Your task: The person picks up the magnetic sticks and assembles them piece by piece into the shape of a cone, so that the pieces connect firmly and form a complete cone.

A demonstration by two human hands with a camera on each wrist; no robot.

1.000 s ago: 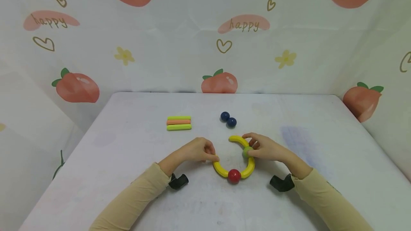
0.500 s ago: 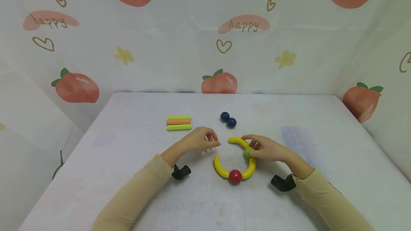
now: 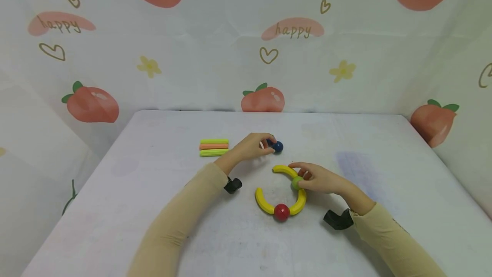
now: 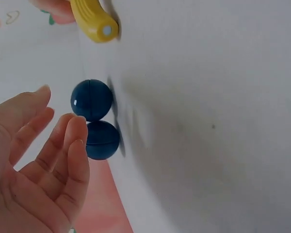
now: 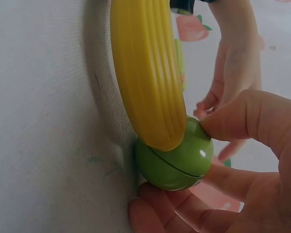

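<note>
My right hand (image 3: pixel 320 178) pinches a green ball (image 5: pixel 174 167) between thumb and fingers. Ribbed yellow curved rods join it on both sides: a far rod (image 3: pixel 282 169), its free end showing a pale disc, and a near rod (image 3: pixel 300 202) running to a red ball (image 3: pixel 282 212). From the red ball another yellow curved rod (image 3: pixel 263 201) bends away on the left, so the chain forms an unclosed loop on the table. My left hand (image 3: pixel 254 146), fingers loosely bent and thumb apart, reaches beside two dark blue balls (image 4: pixel 91 100) that touch each other. Its fingertips overlap the farther ball (image 4: pixel 105 141).
Three straight sticks lie side by side left of the left hand: a yellow-green stick (image 3: pixel 214 141), an orange stick (image 3: pixel 213 146) and another yellow-green stick (image 3: pixel 212 153). The white table (image 3: pixel 365 140) ends at a patterned cloth (image 3: pixel 215 54) behind. Black wrist mounts (image 3: pixel 338 219) hang under both sleeves.
My left hand has let go of the left yellow rod's end and moved away and right to the blue balls. The right hand stays on the green ball; the chain has shifted slightly.
</note>
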